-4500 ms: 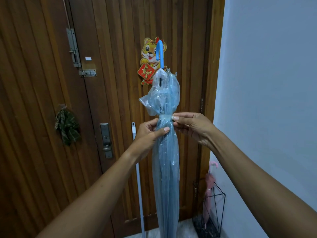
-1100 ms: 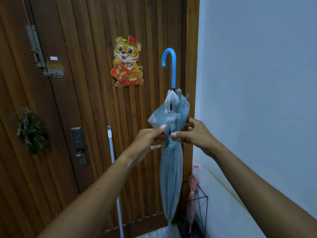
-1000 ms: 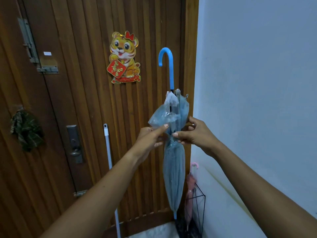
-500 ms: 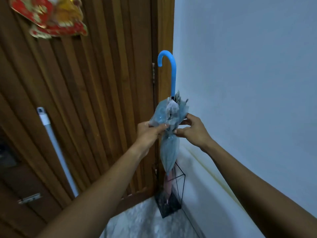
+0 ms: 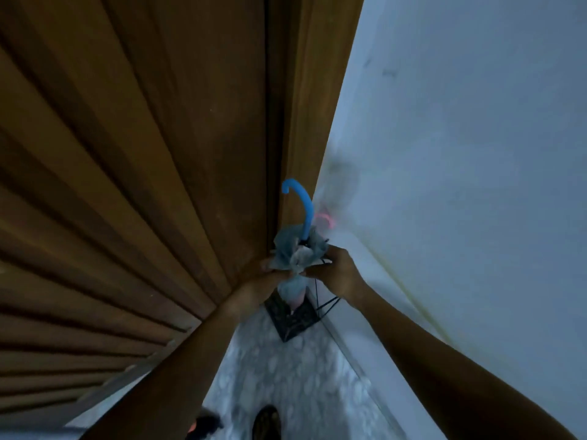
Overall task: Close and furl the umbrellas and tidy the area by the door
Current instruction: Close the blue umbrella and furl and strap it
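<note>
One furled, translucent pale-blue plastic umbrella (image 5: 298, 252) with a smooth blue crook handle points tip-down into the single black wire stand (image 5: 279, 312), my left hand (image 5: 266, 276) and right hand (image 5: 336, 271) both pinching its crinkled neck, a second, pink-handled umbrella (image 5: 328, 220) blurred just behind.

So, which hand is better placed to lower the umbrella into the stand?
Probably right: the right hand grips the umbrella above the stand with open room; the left hand is crowded by the door.
</note>
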A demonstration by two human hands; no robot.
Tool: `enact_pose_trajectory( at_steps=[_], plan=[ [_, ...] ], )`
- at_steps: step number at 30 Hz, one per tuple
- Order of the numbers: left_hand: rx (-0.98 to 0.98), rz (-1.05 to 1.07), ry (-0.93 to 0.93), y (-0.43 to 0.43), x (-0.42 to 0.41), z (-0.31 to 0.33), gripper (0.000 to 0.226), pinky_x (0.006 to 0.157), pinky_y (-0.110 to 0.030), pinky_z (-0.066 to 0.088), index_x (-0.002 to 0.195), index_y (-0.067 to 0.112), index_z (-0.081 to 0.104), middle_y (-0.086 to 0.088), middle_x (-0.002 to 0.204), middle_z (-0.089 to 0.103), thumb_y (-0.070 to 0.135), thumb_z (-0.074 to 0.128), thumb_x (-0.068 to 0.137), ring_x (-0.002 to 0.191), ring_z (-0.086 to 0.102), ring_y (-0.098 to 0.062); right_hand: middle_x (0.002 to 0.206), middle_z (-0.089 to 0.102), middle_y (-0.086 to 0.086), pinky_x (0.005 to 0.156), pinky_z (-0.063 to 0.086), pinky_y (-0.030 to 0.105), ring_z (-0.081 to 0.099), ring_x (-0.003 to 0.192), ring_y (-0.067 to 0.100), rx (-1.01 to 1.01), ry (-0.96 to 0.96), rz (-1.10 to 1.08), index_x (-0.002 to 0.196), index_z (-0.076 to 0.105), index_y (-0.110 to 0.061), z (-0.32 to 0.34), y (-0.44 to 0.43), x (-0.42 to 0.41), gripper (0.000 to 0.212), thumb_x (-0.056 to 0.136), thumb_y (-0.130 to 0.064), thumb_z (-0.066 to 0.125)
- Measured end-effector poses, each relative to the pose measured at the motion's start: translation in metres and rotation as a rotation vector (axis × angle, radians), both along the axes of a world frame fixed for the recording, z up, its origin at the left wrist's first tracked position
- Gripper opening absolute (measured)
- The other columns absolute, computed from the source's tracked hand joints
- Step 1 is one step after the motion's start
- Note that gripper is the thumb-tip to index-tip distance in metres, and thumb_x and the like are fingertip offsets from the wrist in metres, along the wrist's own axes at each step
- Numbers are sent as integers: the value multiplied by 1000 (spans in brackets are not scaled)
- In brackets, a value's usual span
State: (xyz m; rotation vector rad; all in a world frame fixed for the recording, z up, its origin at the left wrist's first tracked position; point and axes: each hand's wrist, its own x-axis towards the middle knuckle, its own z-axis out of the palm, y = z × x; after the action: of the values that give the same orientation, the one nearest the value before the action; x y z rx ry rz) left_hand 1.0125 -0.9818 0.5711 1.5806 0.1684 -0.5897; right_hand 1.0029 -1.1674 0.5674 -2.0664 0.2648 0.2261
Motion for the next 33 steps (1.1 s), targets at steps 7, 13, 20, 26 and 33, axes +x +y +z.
enact_pose_trajectory(
  at_steps=[7, 13, 20, 26, 33],
  plan=[
    [63, 36, 149, 5, 38, -137, 37, 106, -45, 47, 119, 14, 65, -13, 128, 67, -1, 71, 87, 123, 61, -31, 114, 73, 1, 77, 50, 20, 67, 99, 15, 1, 227, -8, 118, 71, -12, -124, 17, 42, 48, 73, -16, 87],
    [142, 13, 196, 0, 41, -204, 39, 90, -26, 49, 129, 0, 61, -14, 127, 66, -4, 65, 90, 118, 61, -25, 125, 67, 3, 73, 47, 15, 63, 104, 14, 30, 398, -34, 131, 63, -13, -189, 16, 37, 50, 83, -13, 78],
    [141, 20, 196, -4, 42, -218, 41, 91, -23, 51, 136, 2, 55, -17, 134, 61, -6, 55, 96, 122, 58, -27, 137, 62, 5, 99, 52, 38, 62, 118, 23, 5, 412, -98, 138, 57, -17, -203, 22, 38, 54, 87, -21, 75],
    [175, 61, 229, 9, 30, -175, 50, 105, -44, 46, 129, 16, 57, -9, 133, 59, 5, 71, 82, 130, 53, -36, 143, 58, 7, 102, 46, 33, 57, 127, 24, -81, 417, -107, 153, 39, -19, -166, 28, 27, 73, 89, -24, 74],
    [212, 71, 222, 22, -25, -90, 48, 79, -18, 45, 144, -5, 41, -22, 139, 51, -9, 52, 97, 133, 46, -35, 143, 58, 9, 97, 48, 32, 58, 127, 25, -105, 358, -82, 150, 43, -19, -84, 38, -27, 69, 89, -28, 74]
  ],
)
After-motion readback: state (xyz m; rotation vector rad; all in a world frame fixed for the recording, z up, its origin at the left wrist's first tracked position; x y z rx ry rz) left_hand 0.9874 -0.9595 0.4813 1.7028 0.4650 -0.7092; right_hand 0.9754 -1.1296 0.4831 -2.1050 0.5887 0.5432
